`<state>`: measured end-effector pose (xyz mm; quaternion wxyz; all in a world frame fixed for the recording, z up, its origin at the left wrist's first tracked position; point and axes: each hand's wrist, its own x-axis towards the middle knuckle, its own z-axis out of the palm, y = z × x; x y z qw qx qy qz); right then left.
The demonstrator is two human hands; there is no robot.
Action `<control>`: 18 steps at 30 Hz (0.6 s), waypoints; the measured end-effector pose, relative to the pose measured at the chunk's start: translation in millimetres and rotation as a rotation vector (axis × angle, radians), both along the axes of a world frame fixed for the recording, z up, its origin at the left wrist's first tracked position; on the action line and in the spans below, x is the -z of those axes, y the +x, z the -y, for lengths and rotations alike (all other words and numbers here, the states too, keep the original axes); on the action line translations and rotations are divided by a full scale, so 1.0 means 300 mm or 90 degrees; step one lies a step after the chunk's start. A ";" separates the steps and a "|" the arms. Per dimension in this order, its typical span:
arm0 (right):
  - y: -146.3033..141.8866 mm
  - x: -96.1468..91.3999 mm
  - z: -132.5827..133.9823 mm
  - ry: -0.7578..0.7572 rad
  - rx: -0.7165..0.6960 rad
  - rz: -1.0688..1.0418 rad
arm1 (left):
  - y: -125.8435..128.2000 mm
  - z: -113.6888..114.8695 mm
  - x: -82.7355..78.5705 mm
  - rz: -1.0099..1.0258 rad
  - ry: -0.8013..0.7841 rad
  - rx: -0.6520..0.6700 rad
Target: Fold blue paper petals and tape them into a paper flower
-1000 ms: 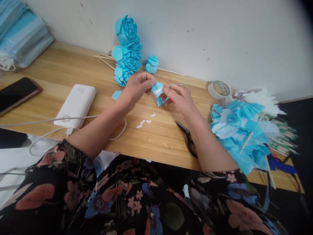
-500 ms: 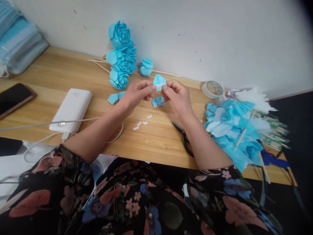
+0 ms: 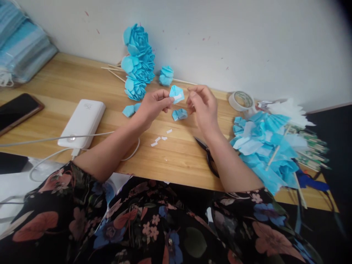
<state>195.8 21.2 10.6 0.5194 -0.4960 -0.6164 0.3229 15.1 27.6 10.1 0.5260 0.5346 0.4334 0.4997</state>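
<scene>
My left hand [image 3: 152, 106] pinches a small blue paper petal [image 3: 176, 93] with a strip of white tape on it, held just above the wooden table [image 3: 176, 157]. My right hand [image 3: 202, 107] hovers a little to the right of the petal, its fingers curled and no longer touching it; I cannot make out anything in them. Another small blue paper piece [image 3: 179, 114] lies on the table between my hands. Several finished blue paper flowers [image 3: 139, 58] on wooden sticks lie against the wall behind.
A white power bank [image 3: 82, 119] with a cable sits left, a dark phone [image 3: 16, 110] further left. Black scissors [image 3: 207, 156] lie under my right forearm. A tape roll [image 3: 241, 100] and a heap of blue and white paper [image 3: 266, 143] are at right. Small white scraps [image 3: 159, 139] dot the table.
The blue piece was lifted from table height. My right hand has let go of it and drawn slightly right, leaving it in my left fingers alone.
</scene>
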 end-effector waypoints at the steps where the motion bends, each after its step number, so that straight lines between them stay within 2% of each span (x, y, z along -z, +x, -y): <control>1: -0.002 -0.002 0.004 0.044 0.027 0.017 | 0.000 0.001 -0.002 -0.005 0.000 -0.003; 4: -0.010 -0.002 0.018 0.154 0.045 0.120 | 0.001 0.002 -0.001 -0.024 0.006 -0.004; 7: -0.016 0.006 0.028 0.194 0.026 0.223 | 0.003 0.000 0.004 -0.036 0.017 -0.006; 18: -0.008 0.016 0.023 0.176 0.012 0.300 | -0.002 -0.003 0.015 -0.096 0.088 0.016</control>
